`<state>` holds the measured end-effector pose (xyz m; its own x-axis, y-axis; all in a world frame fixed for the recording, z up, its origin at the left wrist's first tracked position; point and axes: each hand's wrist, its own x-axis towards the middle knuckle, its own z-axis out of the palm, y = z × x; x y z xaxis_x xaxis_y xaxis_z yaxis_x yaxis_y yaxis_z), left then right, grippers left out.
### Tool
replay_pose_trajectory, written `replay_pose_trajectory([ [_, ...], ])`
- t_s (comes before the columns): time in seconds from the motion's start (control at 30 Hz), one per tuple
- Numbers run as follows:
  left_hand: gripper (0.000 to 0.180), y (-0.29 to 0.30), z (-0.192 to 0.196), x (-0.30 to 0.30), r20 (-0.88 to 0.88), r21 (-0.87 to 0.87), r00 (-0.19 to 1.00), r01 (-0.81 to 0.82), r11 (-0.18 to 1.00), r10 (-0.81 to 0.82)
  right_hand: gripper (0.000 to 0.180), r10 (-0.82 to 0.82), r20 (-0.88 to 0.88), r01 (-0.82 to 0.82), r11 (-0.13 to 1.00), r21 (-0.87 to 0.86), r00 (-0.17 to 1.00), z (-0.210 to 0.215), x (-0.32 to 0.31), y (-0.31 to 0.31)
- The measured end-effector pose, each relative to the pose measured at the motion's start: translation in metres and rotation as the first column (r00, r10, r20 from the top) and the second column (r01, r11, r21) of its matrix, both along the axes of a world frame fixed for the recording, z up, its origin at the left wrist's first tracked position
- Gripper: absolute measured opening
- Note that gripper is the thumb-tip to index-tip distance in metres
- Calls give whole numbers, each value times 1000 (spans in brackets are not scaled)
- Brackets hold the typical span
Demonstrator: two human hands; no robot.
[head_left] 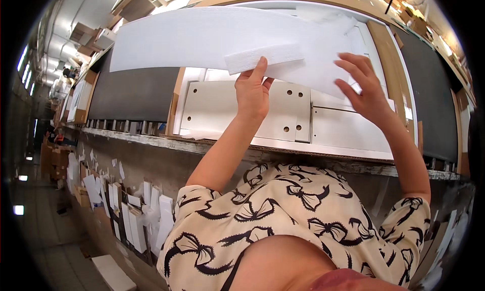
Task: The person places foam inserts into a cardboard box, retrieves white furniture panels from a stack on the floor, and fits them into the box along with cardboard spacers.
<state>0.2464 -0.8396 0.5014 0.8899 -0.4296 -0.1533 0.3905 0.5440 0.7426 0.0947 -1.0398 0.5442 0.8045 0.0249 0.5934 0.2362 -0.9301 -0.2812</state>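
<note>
My left hand pinches a short white foam strip, with the thumb on its front and the other fingers behind it. Beyond the strip, a long smooth white sheet stretches to the left over the box. My right hand is raised with its fingers spread, next to thin, cloudy white wrapping; whether a fingertip touches it I cannot tell. Below both hands, pale panels with round holes lie in an open cardboard box with white foam along its sides.
The box sits on a dark conveyor belt, which continues on the right. A worn metal edge runs along its near side. White board offcuts stand at the lower left, and brown cartons are stacked farther off.
</note>
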Motion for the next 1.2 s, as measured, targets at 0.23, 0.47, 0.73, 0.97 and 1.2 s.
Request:
replay_pose_trajectory([
  [0.23, 29, -3, 15, -18, 73, 28, 971, 226, 974, -228, 51, 111, 30, -102, 972, -212, 993, -5, 75, 50],
  [0.47, 32, 84, 17, 124, 376, 21, 852, -402, 916, 365, 54, -230, -527, 420, 864, 276, 818, -14, 27, 57],
  [0.73, 29, 130, 25, 157, 347, -28, 700, -657, 753, 624, 50, -314, -693, 366, 927, -78, 649, -81, 48, 90],
  [0.97, 26, 121, -2, 147, 298, -8, 786, -566, 825, 542, 36, -329, -714, 248, 943, -221, 618, -88, 70, 98],
  [1.2, 25, 132, -4, 153, 235, 24, 778, -603, 797, 582, 36, -383, -622, 183, 914, -362, 683, -91, 73, 94],
])
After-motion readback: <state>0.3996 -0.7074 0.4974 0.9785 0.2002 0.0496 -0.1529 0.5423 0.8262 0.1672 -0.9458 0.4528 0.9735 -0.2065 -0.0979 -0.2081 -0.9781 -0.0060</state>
